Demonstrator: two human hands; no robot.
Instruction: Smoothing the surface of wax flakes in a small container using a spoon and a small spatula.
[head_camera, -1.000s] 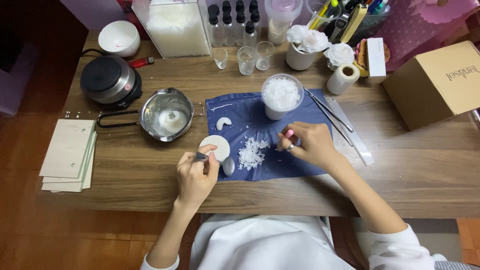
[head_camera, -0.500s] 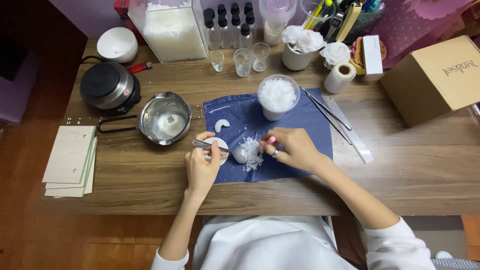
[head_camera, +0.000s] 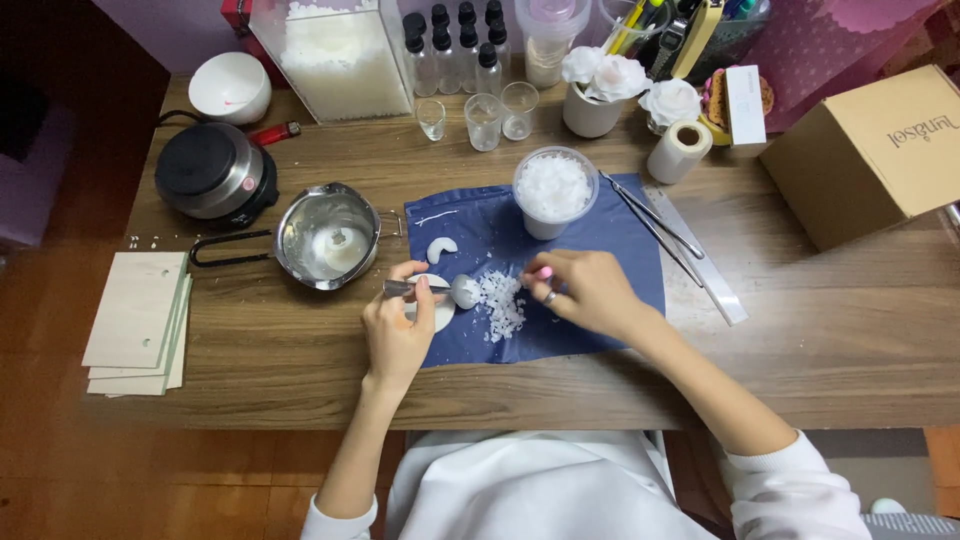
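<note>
My left hand (head_camera: 398, 325) grips a small metal spoon (head_camera: 440, 290) by its handle, the bowl resting at the left edge of a pile of white wax flakes (head_camera: 500, 300) on a dark blue cloth (head_camera: 600, 250). My right hand (head_camera: 585, 290) rests on the cloth, fingertips touching the right side of the pile. A round white wax disc (head_camera: 438, 312) lies partly under my left hand. A white crescent-shaped piece (head_camera: 440, 247) lies just above it. A clear cup of white flakes (head_camera: 553, 190) stands at the top of the cloth.
A metal saucepan (head_camera: 328, 235) with white residue sits left of the cloth, and a black hotplate (head_camera: 212, 172) beyond it. Tweezers (head_camera: 650, 215) and a ruler (head_camera: 700, 265) lie to the right. A cardboard box (head_camera: 870, 150), small glasses, bottles and a flake-filled container (head_camera: 335, 55) line the back.
My left hand has brought the spoon from the white disc rightwards to the flake pile. My right hand has shifted left onto the pile's right side.
</note>
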